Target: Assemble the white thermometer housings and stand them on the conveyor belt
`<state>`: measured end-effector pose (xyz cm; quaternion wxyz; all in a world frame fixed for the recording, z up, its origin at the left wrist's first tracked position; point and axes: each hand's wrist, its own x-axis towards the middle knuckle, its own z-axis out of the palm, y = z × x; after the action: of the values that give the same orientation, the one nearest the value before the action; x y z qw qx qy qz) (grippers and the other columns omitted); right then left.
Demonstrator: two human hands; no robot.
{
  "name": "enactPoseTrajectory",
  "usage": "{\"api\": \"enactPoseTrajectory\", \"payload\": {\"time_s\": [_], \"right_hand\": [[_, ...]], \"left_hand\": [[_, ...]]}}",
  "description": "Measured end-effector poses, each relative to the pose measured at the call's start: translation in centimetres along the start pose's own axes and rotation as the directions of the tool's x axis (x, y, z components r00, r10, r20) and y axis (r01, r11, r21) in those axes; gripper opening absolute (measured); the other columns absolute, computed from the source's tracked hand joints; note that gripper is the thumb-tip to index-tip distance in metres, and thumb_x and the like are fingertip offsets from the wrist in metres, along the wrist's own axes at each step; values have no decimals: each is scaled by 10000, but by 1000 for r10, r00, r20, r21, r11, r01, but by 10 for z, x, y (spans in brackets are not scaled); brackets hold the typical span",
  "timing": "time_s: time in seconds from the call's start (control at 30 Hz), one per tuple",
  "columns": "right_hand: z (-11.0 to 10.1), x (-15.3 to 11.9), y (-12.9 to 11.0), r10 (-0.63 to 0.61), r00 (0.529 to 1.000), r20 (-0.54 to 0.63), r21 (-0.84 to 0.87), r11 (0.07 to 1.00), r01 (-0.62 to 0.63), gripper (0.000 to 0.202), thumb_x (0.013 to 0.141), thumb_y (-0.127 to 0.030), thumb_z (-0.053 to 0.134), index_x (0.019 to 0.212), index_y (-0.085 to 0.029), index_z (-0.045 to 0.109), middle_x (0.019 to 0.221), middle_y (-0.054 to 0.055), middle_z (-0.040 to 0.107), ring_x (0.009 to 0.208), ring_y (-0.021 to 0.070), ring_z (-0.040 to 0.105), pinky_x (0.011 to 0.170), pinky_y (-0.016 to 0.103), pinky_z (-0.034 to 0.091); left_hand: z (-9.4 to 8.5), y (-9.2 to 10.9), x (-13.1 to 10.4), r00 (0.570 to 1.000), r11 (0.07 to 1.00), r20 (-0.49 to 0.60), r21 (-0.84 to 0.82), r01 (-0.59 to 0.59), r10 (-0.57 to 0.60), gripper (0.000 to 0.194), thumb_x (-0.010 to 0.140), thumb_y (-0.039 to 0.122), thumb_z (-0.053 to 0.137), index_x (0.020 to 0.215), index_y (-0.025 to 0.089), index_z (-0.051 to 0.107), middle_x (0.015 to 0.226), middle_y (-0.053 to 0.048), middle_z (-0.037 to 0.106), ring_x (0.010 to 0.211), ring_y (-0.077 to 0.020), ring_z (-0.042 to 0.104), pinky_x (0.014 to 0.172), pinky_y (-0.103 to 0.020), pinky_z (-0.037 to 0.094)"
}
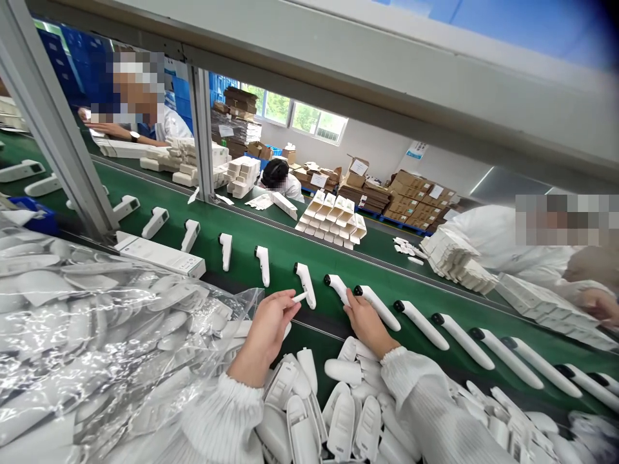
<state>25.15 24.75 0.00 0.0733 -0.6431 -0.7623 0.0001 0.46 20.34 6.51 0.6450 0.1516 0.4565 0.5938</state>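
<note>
My left hand (271, 325) is closed in a pinch on a thin white plastic cover (300, 297), seen edge-on, in front of a white handheld thermometer (305, 287). To its right, my right hand (366, 321) has its fingers closed on the lower part of another thermometer (335, 284) with a black tip, at the green conveyor belt. Part of that thermometer is hidden behind the fingers. Below my hands lies a heap of loose white plastic covers (341, 422), some with their hollow inner side up.
A clear plastic bag (97, 348) full of white covers fills the left. More thermometers (420, 324) lie spaced along the green belt (285, 254). A white box (159, 254) and a metal post (62, 122) stand at left. Co-workers sit beyond, beside stacked white cartons (331, 219).
</note>
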Motion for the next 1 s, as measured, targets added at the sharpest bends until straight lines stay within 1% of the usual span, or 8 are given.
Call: {"api": "enactPoseTrajectory", "payload": {"time_s": [0.13, 0.3, 0.5, 0.63, 0.7, 0.77, 0.87, 1.0], "right_hand": [[-3, -3, 3, 74, 997, 7, -20, 997, -74, 464, 991, -172, 385, 1443, -86, 446, 1095, 180, 665, 978, 255, 648, 856, 324, 472], [-9, -5, 11, 70, 997, 37, -35, 997, -69, 513, 938, -75, 413, 1451, -75, 436, 1029, 167, 678, 951, 257, 660, 840, 325, 473], [-15, -13, 23, 120, 993, -5, 6, 993, -120, 435, 981, -222, 444, 1389, -101, 531, 1074, 191, 683, 1045, 303, 643, 915, 395, 483], [-42, -36, -9, -25, 997, -68, 298, 953, 44, 525, 951, -432, 530, 1406, -169, 522, 1412, 169, 522, 1256, 312, 520, 1020, 414, 446], [-59, -48, -37, -171, 985, -15, 538, 829, 152, 500, 945, -447, 537, 1401, -243, 528, 1373, 93, 573, 1160, 246, 588, 952, 342, 490], [-73, -54, -60, -270, 962, 31, 674, 717, 179, 371, 952, -402, 520, 1279, -270, 634, 1172, 44, 689, 982, 203, 648, 851, 299, 513], [-77, -46, -69, -259, 963, 69, 738, 663, 125, 270, 928, -338, 519, 1070, -237, 725, 957, 26, 730, 852, 196, 653, 783, 290, 507], [-53, -19, -44, -22, 1000, -7, 577, 816, 22, 267, 874, -260, 548, 1066, -186, 718, 1070, 80, 704, 933, 235, 639, 871, 334, 484]], "left_hand": [[-2, 5, -4, 999, 999, 44, 42, -11, 10, 171, 809, -11, 586, 844, 107, 704, 1052, -102, 686, 992, -148, 662, 933, -246, 545], [-3, 7, -7, 993, 970, 107, 233, -67, 43, 116, 819, 129, 668, 932, 117, 694, 890, -72, 678, 795, -146, 648, 763, -276, 573], [-6, 1, -7, 955, 845, 290, 494, -203, 60, 166, 801, 130, 594, 953, 138, 659, 895, -52, 675, 854, -162, 622, 777, -271, 521], [-11, -10, -12, 900, 661, 431, 656, -364, 68, 156, 814, 187, 545, 926, 169, 652, 798, -22, 656, 757, -163, 590, 723, -276, 474], [-11, -15, -19, 847, 586, 529, 668, -459, 61, 128, 825, 215, 535, 884, 187, 645, 764, -9, 646, 720, -160, 574, 699, -270, 455], [-11, -16, -27, 811, 521, 582, 675, -522, 58, 131, 853, 232, 506, 883, 204, 631, 789, -10, 659, 736, -167, 585, 697, -272, 453], [-14, -11, -39, 826, 282, 549, 779, -560, 124, 198, 879, 219, 491, 1035, 215, 614, 1014, -49, 683, 928, -210, 618, 807, -319, 471], [-29, -4, -50, 878, -291, 454, 869, -400, 151, 312, 869, 200, 546, 1176, 169, 594, 1205, -139, 626, 1180, -342, 532, 971, -508, 418]]}}
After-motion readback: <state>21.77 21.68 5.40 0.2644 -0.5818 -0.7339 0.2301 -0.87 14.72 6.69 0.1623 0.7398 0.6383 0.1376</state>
